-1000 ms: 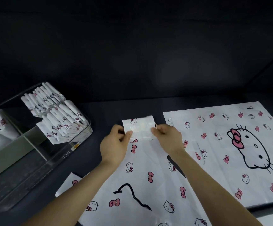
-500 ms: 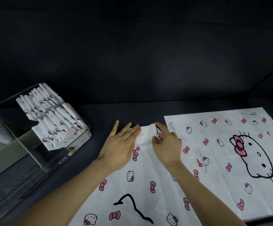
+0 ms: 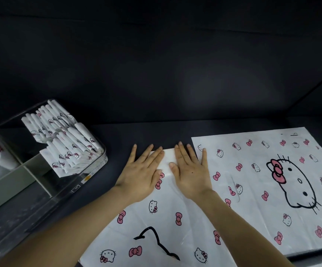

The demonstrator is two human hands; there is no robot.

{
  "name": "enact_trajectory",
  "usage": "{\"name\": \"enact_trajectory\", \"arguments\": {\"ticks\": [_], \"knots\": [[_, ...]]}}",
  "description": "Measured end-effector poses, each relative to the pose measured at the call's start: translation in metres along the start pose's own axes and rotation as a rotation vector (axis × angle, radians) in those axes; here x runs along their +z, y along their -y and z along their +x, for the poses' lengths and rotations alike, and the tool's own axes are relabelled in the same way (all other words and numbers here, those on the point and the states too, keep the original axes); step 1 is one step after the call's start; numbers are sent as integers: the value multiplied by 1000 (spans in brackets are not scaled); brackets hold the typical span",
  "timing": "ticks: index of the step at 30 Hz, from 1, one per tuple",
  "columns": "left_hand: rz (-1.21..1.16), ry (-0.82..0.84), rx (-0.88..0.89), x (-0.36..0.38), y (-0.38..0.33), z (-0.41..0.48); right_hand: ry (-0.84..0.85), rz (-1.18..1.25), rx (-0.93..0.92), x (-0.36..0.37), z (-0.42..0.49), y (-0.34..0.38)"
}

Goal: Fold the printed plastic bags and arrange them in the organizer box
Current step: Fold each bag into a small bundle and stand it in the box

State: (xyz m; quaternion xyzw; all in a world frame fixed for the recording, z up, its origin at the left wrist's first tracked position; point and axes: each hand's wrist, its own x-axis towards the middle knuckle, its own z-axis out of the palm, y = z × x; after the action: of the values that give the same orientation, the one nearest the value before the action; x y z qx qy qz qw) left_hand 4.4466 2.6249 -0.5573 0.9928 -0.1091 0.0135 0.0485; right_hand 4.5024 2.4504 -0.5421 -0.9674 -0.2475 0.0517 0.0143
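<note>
Both hands flat, grip released, fingers straight: left hand and right hand press folded-over far edge of printed bag onto bench, likely to set crease. Bag lies between organizer box, which holds folded bags, and spare flat bag.

A dark tabletop meets a plain black backdrop.

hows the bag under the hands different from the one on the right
The near bag's far end is folded over into a plain white flap; the right bag lies unfolded. The left hand and right hand press flat on the near bag; the right bag gets at most a fingertip. Both are white with pink bows.
</note>
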Motion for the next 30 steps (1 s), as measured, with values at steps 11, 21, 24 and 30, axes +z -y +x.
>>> {"name": "enact_trajectory", "arguments": {"ticks": [11, 21, 24, 30], "knots": [[-552, 44, -80, -7, 12, 7, -615, 86, -423, 10, -3, -7], [-1368, -277, -327, -88, 17, -3, -261, 1350, 145, -69, -18, 29], [-1538, -416, -424, -118, 14, -14, -124, 1600, 184, -97, -24, 46], [-1147, -287, -450, -163, 36, -61, 143, 1484, -2, -141, -27, 82]]}}
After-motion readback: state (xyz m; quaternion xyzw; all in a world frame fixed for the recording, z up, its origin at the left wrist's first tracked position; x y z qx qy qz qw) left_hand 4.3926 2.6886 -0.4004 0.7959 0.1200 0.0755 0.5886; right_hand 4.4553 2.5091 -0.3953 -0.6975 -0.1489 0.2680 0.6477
